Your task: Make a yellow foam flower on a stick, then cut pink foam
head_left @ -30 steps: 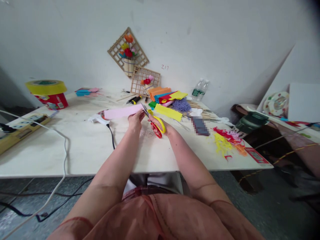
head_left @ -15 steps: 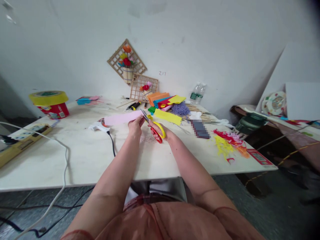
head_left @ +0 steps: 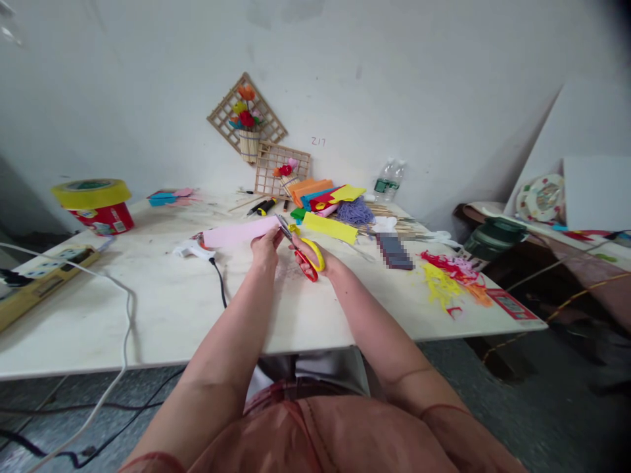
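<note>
My left hand [head_left: 266, 247] pinches the right end of a long pink strip [head_left: 239, 232], which stretches out to the left above the table. My right hand [head_left: 319, 257] grips scissors [head_left: 310, 268] with one red and one yellow handle loop. Their blades point up and left, right at the strip's end by my left fingertips; whether they touch it I cannot make out. Beyond my right hand lies a yellow strip [head_left: 329, 228]. To the left, a white glue gun [head_left: 194, 249] with a black cord rests near the pink strip.
Folded coloured sheets [head_left: 325, 194], purple string [head_left: 355, 211] and thin sticks lie behind my hands. On the right are a phone-like dark object [head_left: 394, 251] and coloured shreds [head_left: 441, 286]. A red tub [head_left: 106, 217] and a power strip [head_left: 49, 279] stand left, with a white cable [head_left: 129, 309] crossing the table's edge.
The view has shifted very slightly. Both hands stay close together at the pink strip's end, and the scissors' handles look a little wider apart.
</note>
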Available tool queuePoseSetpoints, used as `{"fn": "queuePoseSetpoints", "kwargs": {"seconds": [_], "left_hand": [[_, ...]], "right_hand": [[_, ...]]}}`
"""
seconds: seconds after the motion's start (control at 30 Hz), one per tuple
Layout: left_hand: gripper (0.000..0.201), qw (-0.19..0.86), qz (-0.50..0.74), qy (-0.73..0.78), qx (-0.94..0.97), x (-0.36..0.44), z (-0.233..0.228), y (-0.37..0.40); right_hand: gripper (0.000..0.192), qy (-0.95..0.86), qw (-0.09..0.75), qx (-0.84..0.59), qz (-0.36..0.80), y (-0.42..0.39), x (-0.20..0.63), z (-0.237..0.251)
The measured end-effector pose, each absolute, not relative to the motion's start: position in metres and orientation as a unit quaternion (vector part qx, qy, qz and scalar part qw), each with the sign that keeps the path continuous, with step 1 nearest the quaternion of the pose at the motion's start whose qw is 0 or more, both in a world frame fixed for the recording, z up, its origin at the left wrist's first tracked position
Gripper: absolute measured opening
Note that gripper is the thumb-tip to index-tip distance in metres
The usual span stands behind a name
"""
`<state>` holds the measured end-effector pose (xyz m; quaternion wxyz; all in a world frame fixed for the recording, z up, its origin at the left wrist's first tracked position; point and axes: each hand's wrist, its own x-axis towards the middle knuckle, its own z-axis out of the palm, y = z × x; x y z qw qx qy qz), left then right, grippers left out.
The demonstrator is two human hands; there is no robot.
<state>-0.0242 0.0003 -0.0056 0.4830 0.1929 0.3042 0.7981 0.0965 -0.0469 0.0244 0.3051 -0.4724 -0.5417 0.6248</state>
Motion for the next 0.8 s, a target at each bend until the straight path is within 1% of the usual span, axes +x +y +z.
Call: {"fn": "queuePoseSetpoints", "kwargs": {"seconds": [0.4,0.63,0.8], "left_hand": [[0.01,0.483,0.796,0.313,0.187,-0.024,-0.007,0.002],[0.01,0.484,0.796,0.312,0.188,-0.024,-0.007,0.001],[0.009,0.488,0.795,0.307,0.191,-0.024,-0.007,0.001]], "right_hand": [[0.054,-0.562,0.307,-0.45,0.623,-0.04,0.096,0.016],[0.055,-0.566,0.314,-0.455,0.612,-0.041,0.094,0.015],[0.06,-0.572,0.328,-0.448,0.603,-0.042,0.093,0.014]]}}
